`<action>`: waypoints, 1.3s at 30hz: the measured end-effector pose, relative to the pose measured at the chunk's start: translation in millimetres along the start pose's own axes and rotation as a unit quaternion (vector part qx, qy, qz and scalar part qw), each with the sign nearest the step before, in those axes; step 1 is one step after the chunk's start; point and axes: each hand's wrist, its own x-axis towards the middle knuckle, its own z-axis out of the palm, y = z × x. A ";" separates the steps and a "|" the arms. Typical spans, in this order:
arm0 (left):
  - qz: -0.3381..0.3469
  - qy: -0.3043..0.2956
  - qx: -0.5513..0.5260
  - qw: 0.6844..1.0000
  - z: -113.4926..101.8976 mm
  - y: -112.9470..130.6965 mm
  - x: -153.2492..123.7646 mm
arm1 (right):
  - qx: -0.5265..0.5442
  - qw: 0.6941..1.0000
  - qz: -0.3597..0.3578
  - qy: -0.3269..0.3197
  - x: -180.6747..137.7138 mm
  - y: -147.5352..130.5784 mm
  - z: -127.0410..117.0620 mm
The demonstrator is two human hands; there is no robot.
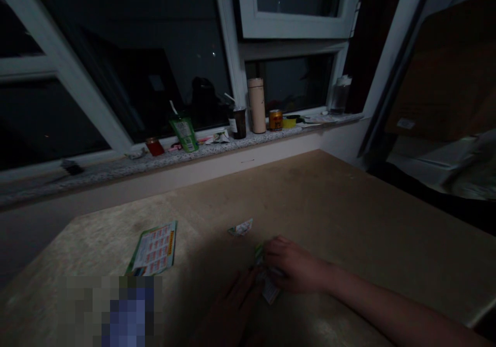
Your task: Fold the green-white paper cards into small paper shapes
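My right hand (pixel 292 267) rests on the beige table (pixel 349 207) with its fingers curled on a small green and white paper wrapper (pixel 267 285). My left hand (pixel 232 305) lies in deep shadow just left of it, fingers pointing at the same wrapper; its grip is too dark to make out. A torn scrap of the same paper (pixel 241 228) lies a little farther away on the table. A printed card with a green edge and a grid of red boxes (pixel 154 249) lies flat to the left.
A stone windowsill (pixel 116 166) runs behind the table under dark windows. On it stand a tall beige flask (pixel 257 105), a gold can (pixel 275 120), a dark cup (pixel 238 122), a green pouch (pixel 185 132), a red jar (pixel 154 146) and a clear bottle (pixel 341 94).
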 end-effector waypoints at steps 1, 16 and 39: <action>0.000 0.001 0.006 1.000 -0.2 0.1 0.8 | 0.012 1.000 -0.002 0.002 -1.6 -0.3 -3.8; -0.030 -0.008 0.031 0.999 -0.7 -1.0 1.0 | 0.134 0.991 -0.023 0.014 -6.0 -5.7 -9.3; 0.026 -0.103 0.008 0.994 13.9 -8.0 7.1 | -0.019 0.994 0.095 0.056 0.4 6.0 4.3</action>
